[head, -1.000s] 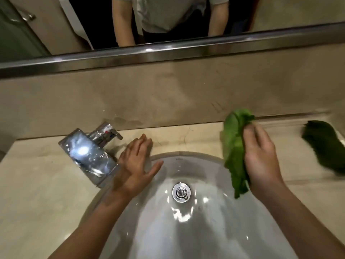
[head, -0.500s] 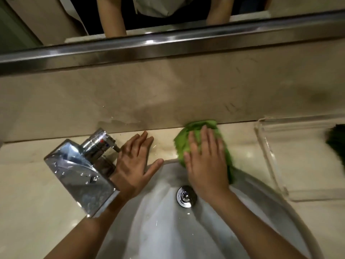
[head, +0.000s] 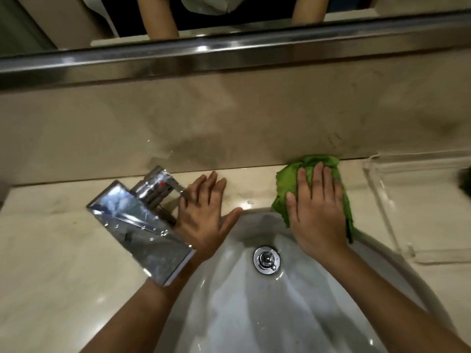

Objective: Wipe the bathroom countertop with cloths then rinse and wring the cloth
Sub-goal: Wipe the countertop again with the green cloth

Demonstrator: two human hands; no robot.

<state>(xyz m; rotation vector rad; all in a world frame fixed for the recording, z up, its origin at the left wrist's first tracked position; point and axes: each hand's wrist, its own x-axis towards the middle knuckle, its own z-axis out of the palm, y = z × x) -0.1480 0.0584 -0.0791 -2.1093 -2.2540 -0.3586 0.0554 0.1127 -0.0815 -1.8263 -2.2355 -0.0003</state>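
Note:
A light green cloth (head: pixel 288 179) lies bunched on the beige marble countertop (head: pixel 51 263), behind the rim of the white sink (head: pixel 229 314), close to the wall. My right hand (head: pixel 317 207) presses flat on top of the cloth, fingers spread and pointing at the wall. My left hand (head: pixel 204 212) rests flat and empty on the counter at the sink's back rim, right beside the chrome faucet (head: pixel 137 225).
A clear acrylic tray (head: pixel 418 207) sits on the counter to the right, with a dark green cloth (head: pixel 466 182) barely visible at the frame edge. The drain plug (head: pixel 266 258) is in the basin. A mirror with a metal rail (head: pixel 229 54) runs above the backsplash.
One second ago my right hand held the green cloth up by the sink; it then pressed it onto the counter and has now slid it rightward along the back edge. My left hand stayed put.

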